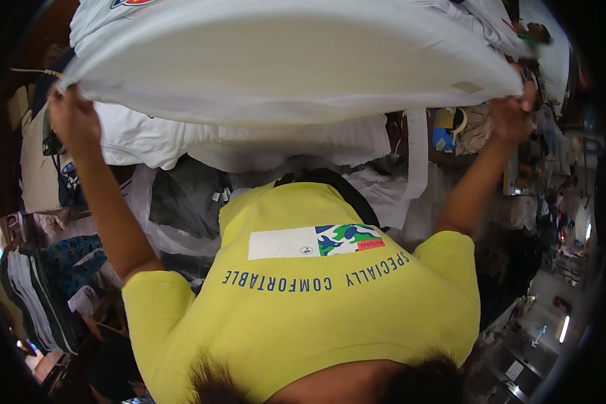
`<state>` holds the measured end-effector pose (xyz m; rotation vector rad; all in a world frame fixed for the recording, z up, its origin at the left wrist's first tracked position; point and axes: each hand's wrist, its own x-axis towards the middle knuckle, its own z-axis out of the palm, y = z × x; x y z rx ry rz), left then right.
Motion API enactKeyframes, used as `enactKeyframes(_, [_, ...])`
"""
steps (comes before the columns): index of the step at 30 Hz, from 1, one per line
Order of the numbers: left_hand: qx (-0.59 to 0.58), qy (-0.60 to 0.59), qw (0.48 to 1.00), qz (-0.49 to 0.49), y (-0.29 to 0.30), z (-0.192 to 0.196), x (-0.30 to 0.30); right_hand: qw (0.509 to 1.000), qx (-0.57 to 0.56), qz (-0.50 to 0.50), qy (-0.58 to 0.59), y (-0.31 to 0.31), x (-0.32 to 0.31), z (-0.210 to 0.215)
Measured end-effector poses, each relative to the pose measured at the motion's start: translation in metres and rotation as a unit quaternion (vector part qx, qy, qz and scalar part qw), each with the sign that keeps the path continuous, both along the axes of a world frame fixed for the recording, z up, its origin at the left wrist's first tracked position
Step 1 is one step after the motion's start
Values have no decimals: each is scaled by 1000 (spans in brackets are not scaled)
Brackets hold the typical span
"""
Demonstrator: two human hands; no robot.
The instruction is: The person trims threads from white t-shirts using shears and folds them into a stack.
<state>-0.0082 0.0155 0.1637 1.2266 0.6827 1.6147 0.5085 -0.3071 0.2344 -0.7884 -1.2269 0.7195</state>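
While white cloth (289,60) stretches wide, left hand (75,120) and right hand (512,116) grip its ends, lower edge (249,118) bowed.

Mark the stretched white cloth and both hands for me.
White cloth (289,60), head view: middle of its spread face.
Left hand (74,120), head view: middle of the hand.
Right hand (510,118), head view: below its fingers.

Two hands (76,120) were seen, one white cloth (283,67) was held, one yellow T-shirt (316,323) was worn, one hanging white strip (417,151) was shown
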Motion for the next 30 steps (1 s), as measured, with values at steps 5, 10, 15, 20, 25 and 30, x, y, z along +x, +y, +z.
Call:
enactKeyframes(5, [320, 136, 935, -72, 15, 95, -2, 807, -52, -385, -444, 15, 21, 60])
enactKeyframes(10, [456, 510, 648, 335, -15, 104, 31, 747, -186, -469, -433, -6, 4, 72])
enactKeyframes(15, [214, 330, 919, -15, 6, 87, -11, 738, -99, -436, -506, -39, -37, 77])
enactKeyframes(20, [97, 171, 961, -193, -68, 98, 42, 578, 94, -372, -721, -100, 23, 86])
enactKeyframes(25, [175, 386, 825, -374, -15, 47, 65, 883, -210, -78, -412, 17, -22, 6])
enactKeyframes(30, [379, 399, 796, 252, 108, 100, 99, 673, -274, -445, -524, 103, 208, 3])
